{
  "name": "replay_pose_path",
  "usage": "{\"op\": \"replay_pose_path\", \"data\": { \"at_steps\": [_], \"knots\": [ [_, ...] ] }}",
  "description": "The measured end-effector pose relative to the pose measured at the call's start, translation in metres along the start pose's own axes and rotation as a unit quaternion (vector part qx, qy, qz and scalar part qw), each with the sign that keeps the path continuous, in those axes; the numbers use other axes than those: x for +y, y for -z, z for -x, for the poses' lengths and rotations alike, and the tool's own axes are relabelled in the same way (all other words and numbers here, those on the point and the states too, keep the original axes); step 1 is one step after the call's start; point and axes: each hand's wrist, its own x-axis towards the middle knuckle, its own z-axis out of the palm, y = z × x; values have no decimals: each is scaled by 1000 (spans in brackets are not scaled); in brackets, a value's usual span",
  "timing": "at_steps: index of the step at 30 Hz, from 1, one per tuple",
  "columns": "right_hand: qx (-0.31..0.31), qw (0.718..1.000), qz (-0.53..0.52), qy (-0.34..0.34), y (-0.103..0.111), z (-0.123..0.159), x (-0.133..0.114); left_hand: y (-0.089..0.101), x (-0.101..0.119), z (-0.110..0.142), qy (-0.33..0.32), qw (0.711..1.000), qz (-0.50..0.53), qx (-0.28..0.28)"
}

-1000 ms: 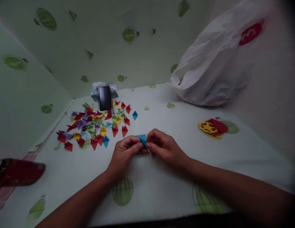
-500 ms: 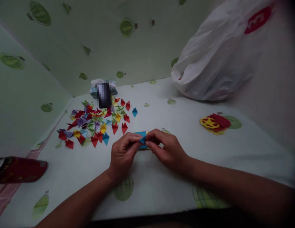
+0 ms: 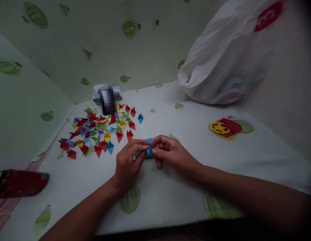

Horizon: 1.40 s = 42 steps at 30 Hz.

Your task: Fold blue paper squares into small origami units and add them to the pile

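Note:
Both my hands meet over the middle of the table and pinch a small blue folded paper piece (image 3: 148, 149). My left hand (image 3: 129, 161) holds its left side with thumb and fingers closed. My right hand (image 3: 170, 153) grips the right side, fingers curled. More blue paper (image 3: 149, 154) lies on the table just under the hands, partly hidden. To the left lies a pile of folded paper triangles (image 3: 99, 130) in red, yellow, blue, purple and green.
A big white plastic bag (image 3: 225, 60) with a red logo sits at the back right. A small stack of red and yellow paper (image 3: 224, 128) lies to the right. A red object (image 3: 18, 182) rests at the left edge. A blurred box (image 3: 107, 97) stands behind the pile.
The blue piece has been folded smaller between my fingers. Both hands have shifted slightly up and left, staying together.

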Motion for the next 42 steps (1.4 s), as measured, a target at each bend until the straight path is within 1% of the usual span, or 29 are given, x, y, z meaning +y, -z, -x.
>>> {"op": "replay_pose_path", "data": {
  "at_steps": [7, 11, 14, 16, 18, 20, 23, 26, 28, 31, 33, 35, 36, 39, 42],
  "knots": [
    [-15, 998, -65, -16, 1, -1, 2, 0, 2, 0, -10, 1000, -12, 2],
    [-25, 993, -109, -35, 3, -3, -1, -1, 0, 1, 0, 1000, -6, 3],
    [-44, 986, -151, -48, 4, -4, -2, -1, -1, 1, 13, 1000, 9, 4],
    [-59, 986, -152, -47, 5, -4, -2, -1, 0, 0, 29, 999, 21, 3],
    [-62, 989, -131, -33, 6, -4, -2, -1, 1, -1, 47, 998, 39, 0],
    [-51, 994, -97, -13, 7, -5, -1, 0, 3, -2, 65, 996, 61, -8],
    [-34, 999, -17, 27, 8, -5, 0, 0, 5, -4, 88, 992, 85, -26],
    [-29, 995, 74, 60, 9, -6, -1, 1, 5, -3, 104, 990, 84, -35],
    [-18, 986, 135, 92, 8, -5, -3, 1, 5, -2, 114, 990, 76, -34],
    [5, 965, 213, 154, 7, -3, -5, 0, 6, 0, 122, 990, 63, -30],
    [18, 948, 254, 192, 6, -2, -6, -1, 6, 1, 120, 991, 52, -27],
    [17, 937, 276, 213, 5, 0, -6, -1, 5, 1, 114, 993, 36, -26],
    [7, 939, 272, 209, 5, 0, -5, -1, 5, 1, 112, 993, 28, -26],
    [-19, 969, 197, 148, 4, 1, -4, -1, 3, 1, 108, 994, 17, -28],
    [-18, 988, 123, 89, 3, 0, -2, -2, 3, 1, 102, 994, 25, -29]
  ]
}}
